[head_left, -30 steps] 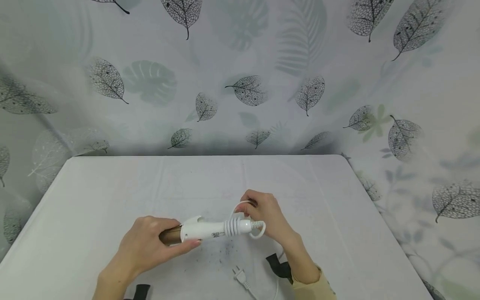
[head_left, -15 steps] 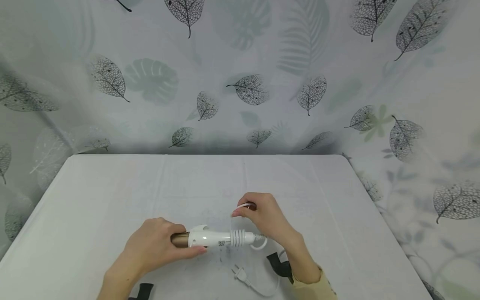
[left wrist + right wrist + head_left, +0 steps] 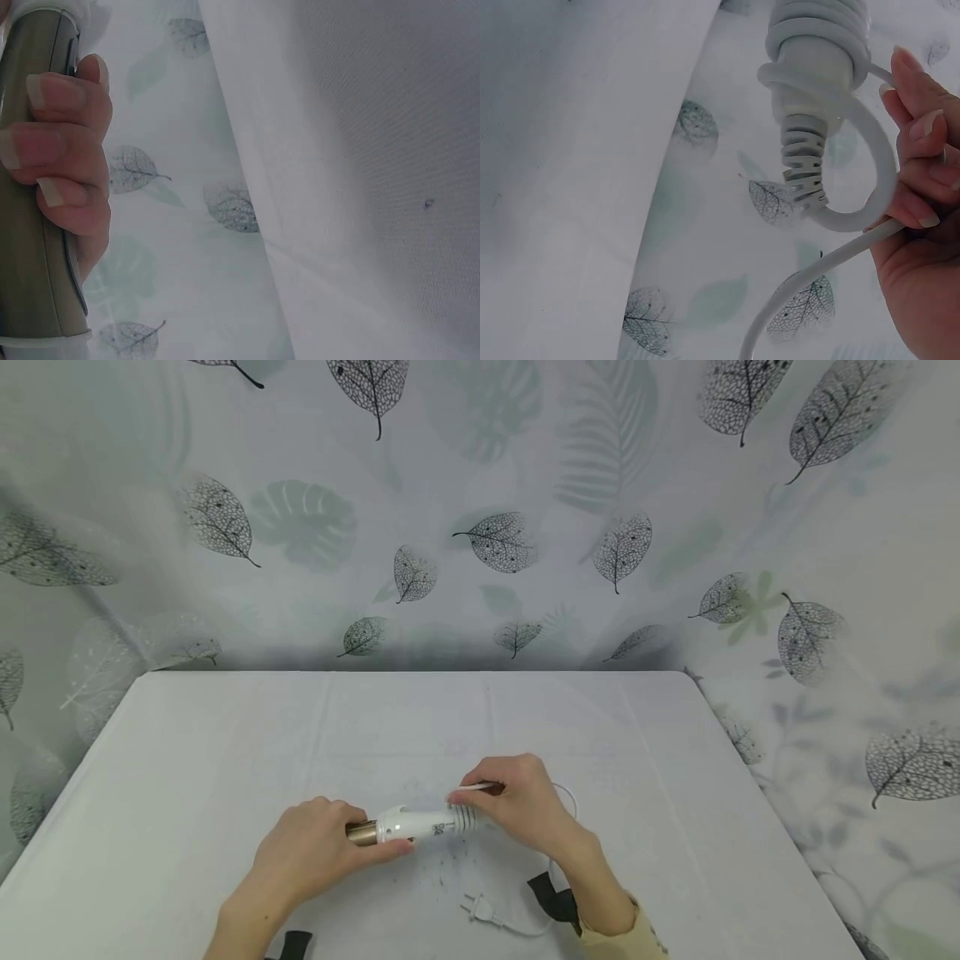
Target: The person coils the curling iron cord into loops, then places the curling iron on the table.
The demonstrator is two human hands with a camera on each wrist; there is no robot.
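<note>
A curling iron with a white handle (image 3: 416,825) and a bronze barrel (image 3: 30,247) is held level above the white table. My left hand (image 3: 311,847) grips it round the barrel, fingers curled over it in the left wrist view. White power cord (image 3: 821,262) is coiled several times round the handle's end. My right hand (image 3: 521,797) pinches the cord beside those coils and covers the handle's tail in the head view. In the right wrist view, the ribbed cord sleeve (image 3: 804,161) bends into a loop near the right fingers.
The cord's two-pin plug (image 3: 480,908) lies on the white table (image 3: 225,735), nearer me than the curling iron. Dark specks lie on the cloth below the handle. Black straps (image 3: 553,897) hang at both wrists. A leaf-patterned curtain (image 3: 480,468) stands behind the table.
My right hand has moved left and nearer the handle, bringing the cord over the coils. The left hand and curling iron have shifted slightly right. Cord now arcs out behind the right wrist.
</note>
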